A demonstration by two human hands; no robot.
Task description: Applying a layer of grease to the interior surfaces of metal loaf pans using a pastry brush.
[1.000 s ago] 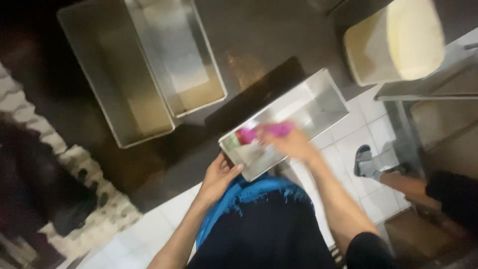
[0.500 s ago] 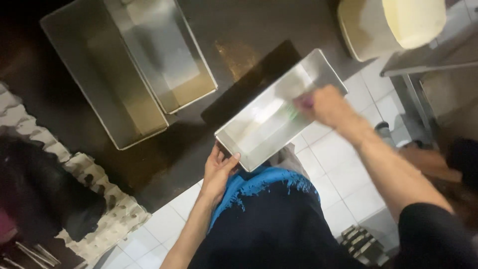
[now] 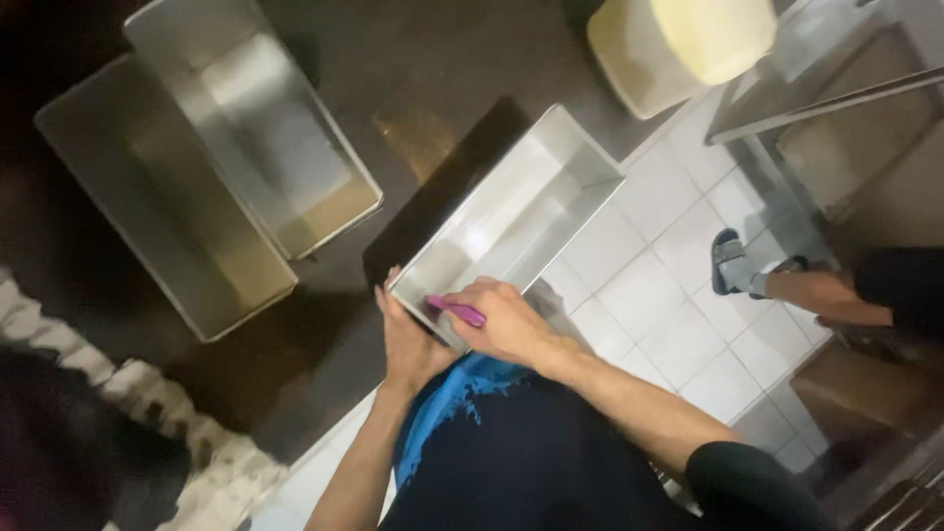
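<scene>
1. Far left there's a deep rectangular steel pan on the dark wet floor, dull brushed metal, long axis running from upper left down to lower right.
2. Just beside it, touching or close to it, sits a second steel pan with the same tilt, a bit shinier inside with a brownish patch at its low end.
3. Left hand is wrapped round the near corner of the tray, fingers curled over its rim, so it's gripping it.
4. The tray itself is a long, box-shaped metal one, smooth and bright inside. Its long axis points from the person's lap up and away to the upper right, near end at the hands, far end over the line where dark floor meets white tiles.
5. Right hand is closed on a small pink thing, pressed at the tray's near rim. Can't tell what it is, looks plasticky.
6. Upper right: a pale cream bucket, rounded, matte.
7. Far right, another person's foot in a grey sandal on the tiles.
</scene>
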